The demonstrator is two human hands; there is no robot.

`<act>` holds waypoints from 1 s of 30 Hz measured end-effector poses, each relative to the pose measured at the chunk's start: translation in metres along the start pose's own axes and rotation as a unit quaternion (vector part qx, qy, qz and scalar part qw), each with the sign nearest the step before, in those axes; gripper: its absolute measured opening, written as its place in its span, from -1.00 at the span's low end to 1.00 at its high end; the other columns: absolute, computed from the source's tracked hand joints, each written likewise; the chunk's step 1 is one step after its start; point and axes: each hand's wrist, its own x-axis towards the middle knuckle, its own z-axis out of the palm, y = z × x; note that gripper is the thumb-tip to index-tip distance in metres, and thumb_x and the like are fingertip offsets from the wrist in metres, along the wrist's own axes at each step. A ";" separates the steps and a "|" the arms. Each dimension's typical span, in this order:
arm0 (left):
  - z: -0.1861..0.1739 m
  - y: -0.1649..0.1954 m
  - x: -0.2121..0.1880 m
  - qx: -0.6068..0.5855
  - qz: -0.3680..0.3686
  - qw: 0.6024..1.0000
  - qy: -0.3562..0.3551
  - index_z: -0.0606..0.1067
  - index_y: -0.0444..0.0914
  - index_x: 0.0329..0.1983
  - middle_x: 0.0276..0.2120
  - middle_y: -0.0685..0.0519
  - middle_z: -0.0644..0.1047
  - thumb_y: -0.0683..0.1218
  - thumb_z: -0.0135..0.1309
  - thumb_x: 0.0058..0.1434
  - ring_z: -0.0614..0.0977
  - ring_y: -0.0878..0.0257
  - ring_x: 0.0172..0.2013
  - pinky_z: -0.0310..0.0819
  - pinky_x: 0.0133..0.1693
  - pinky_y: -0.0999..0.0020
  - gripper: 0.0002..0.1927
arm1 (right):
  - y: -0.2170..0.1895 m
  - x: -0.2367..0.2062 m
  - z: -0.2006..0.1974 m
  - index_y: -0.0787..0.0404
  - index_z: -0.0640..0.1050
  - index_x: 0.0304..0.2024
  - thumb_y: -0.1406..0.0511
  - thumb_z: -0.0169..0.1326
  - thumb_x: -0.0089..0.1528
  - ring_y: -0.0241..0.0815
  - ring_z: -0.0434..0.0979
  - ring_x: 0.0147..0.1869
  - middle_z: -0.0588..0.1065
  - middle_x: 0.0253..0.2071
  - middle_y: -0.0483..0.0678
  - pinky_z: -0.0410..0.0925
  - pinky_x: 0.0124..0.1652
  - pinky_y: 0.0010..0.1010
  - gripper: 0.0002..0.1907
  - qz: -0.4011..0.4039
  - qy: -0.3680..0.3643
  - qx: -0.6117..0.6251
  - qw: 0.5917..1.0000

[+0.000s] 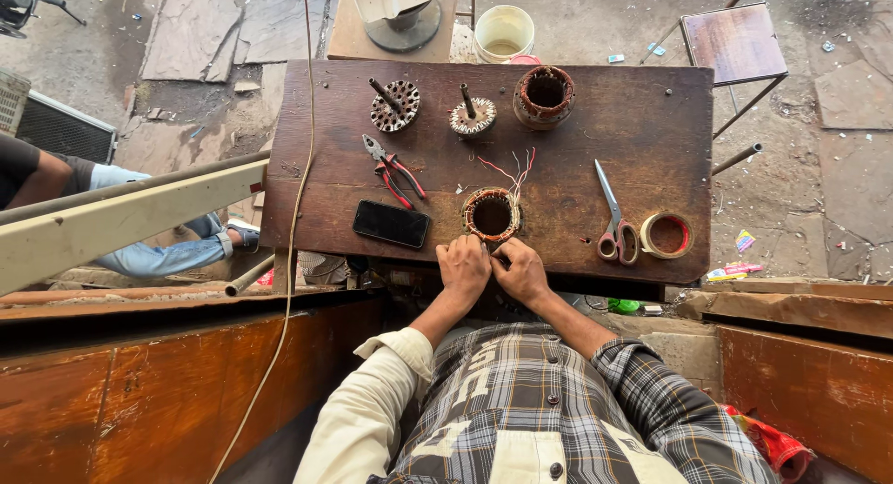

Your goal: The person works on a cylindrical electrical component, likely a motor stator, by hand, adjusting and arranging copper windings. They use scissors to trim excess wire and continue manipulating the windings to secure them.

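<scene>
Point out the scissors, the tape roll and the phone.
scissors (615,225): head view, near the pivot above the handles.
tape roll (667,235): head view, on its ring.
phone (392,224): head view, middle of its dark screen.

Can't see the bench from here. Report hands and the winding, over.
Left hand and right hand side by side at near rim of wound stator ring. Grip hidden. Phone beside left hand, clear of it.

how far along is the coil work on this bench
Done, apparently: one wound stator ring sits at the far edge. In hand: left hand and right hand meet at the near rim of another ring, its red and white leads loose. Left: leads untied; tape roll, scissors and pliers lie unused.
</scene>
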 end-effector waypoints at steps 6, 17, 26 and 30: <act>-0.006 0.004 0.000 0.008 0.024 0.999 0.031 0.45 -0.21 -0.38 -0.41 -0.03 0.54 -0.10 0.09 0.20 0.59 0.04 -0.33 0.29 -0.17 0.06 -0.89 | 0.003 0.010 -0.002 0.26 0.57 -0.42 0.28 0.23 0.14 0.10 0.58 -0.26 0.53 -0.32 0.04 0.44 -0.22 -0.14 -0.84 0.063 0.049 -0.087 0.993; -0.003 -0.015 0.009 -0.597 -0.288 0.740 -0.112 0.61 -0.39 -0.34 -0.46 0.06 0.62 -0.09 0.28 0.21 0.57 0.37 -0.47 0.46 -0.38 0.37 -0.78 | -0.005 -0.011 0.007 0.22 0.55 -0.36 0.33 0.19 0.17 0.11 0.57 -0.28 0.49 -0.31 0.04 0.44 -0.28 -0.15 -0.91 -0.053 -0.008 -0.077 0.996; -0.010 -0.020 0.003 -0.190 -0.030 0.981 0.015 0.53 -0.24 -0.43 -0.41 -0.01 0.58 -0.06 0.20 0.17 0.60 0.03 -0.30 0.34 -0.21 0.10 -0.83 | -0.005 -0.009 0.011 0.25 0.54 -0.38 0.34 0.18 0.16 0.10 0.57 -0.30 0.50 -0.31 0.03 0.45 -0.29 -0.17 -0.90 -0.038 -0.008 -0.065 0.997; -0.012 -0.016 0.003 -0.118 0.024 0.991 0.057 0.44 -0.23 -0.39 -0.40 -0.03 0.51 -0.09 0.14 0.20 0.56 0.00 -0.27 0.27 -0.18 0.07 -0.85 | -0.003 -0.006 0.010 0.24 0.55 -0.39 0.32 0.20 0.17 0.10 0.57 -0.29 0.50 -0.31 0.04 0.44 -0.29 -0.15 -0.88 -0.025 0.029 -0.098 0.994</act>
